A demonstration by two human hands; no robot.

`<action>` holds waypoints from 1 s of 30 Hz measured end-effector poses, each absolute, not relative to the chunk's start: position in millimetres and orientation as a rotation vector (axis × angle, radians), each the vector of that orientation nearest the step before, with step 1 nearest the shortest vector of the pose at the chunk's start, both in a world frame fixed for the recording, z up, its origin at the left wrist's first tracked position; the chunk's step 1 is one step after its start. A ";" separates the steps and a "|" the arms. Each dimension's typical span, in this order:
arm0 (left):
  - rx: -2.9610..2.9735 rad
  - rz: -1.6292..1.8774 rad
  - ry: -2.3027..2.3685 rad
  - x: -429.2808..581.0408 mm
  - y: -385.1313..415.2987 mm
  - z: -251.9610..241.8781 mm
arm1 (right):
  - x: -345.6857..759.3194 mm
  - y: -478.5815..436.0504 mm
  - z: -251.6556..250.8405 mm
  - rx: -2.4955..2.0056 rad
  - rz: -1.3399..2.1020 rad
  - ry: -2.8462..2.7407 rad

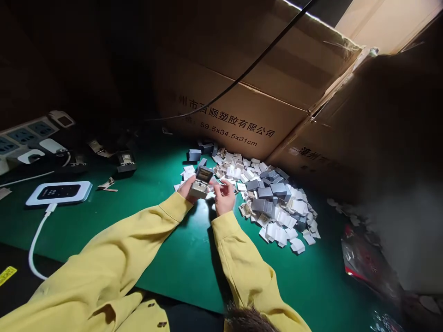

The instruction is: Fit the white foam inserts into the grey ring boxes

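Above a smooth green surface point(187, 265), a person in yellow sleeves point(134, 235) has the left hand point(187, 188) clamped on a small hinged box point(199, 189), its dark-lined lid standing open over a pale, squared base. The right hand point(225, 198) is just beside the box, thumb and fingers bent close together; whether they grip anything cannot be told. To the right spreads a loose heap of thin, creased white pieces point(277, 233), with angular dark-grey boxes point(265, 192) of a dull sheen lying among them. Behind rises a brown cardboard carton point(207, 90), rough-edged along its flaps and printed with Chinese characters and "59.5x34.5x31cm." A thin black cable point(242, 76) slants across it. At left lies a rounded white device point(74, 191) with a glossy dark panel, a white cord point(33, 249) plugged in, near a power strip point(26, 134) with blue sockets.
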State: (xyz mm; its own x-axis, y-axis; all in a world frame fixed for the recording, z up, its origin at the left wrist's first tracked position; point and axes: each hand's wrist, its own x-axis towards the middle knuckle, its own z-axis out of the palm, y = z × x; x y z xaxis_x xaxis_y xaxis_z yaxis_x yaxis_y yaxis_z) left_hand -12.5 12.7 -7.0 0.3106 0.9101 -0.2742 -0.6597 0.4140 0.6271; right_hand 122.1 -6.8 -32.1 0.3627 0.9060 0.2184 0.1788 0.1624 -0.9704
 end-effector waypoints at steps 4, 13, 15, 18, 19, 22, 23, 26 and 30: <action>0.488 0.947 0.762 -0.5 7.0 -24.7 | 153.6 -31.5 -37.8 -1.362 0.741 -0.949; 0.645 0.706 0.771 -2.5 9.3 -25.8 | 167.9 -55.3 -24.0 -1.431 0.639 -1.058; 0.651 0.699 0.761 -2.8 7.2 -23.5 | 165.6 -53.7 -23.0 -1.447 0.654 -1.075; 0.651 0.701 0.761 -2.4 5.1 -20.2 | 164.4 -51.1 -23.2 -1.459 0.692 -1.050; 0.644 0.699 0.771 -2.1 5.0 -19.4 | 164.3 -50.4 -23.6 -1.452 0.712 -1.033; 0.610 0.691 0.814 -1.6 5.7 -17.8 | 164.2 -49.0 -25.4 -1.420 0.783 -0.983; 0.603 0.691 0.824 -1.4 6.0 -17.5 | 164.0 -48.7 -26.1 -1.413 0.818 -0.966; 0.622 0.694 0.837 -0.7 6.1 -16.8 | 164.1 -48.4 -27.9 -1.420 0.978 -0.903; 0.683 0.681 0.859 -1.0 5.3 -16.1 | 165.1 -47.3 -28.6 -1.379 0.984 -0.804</action>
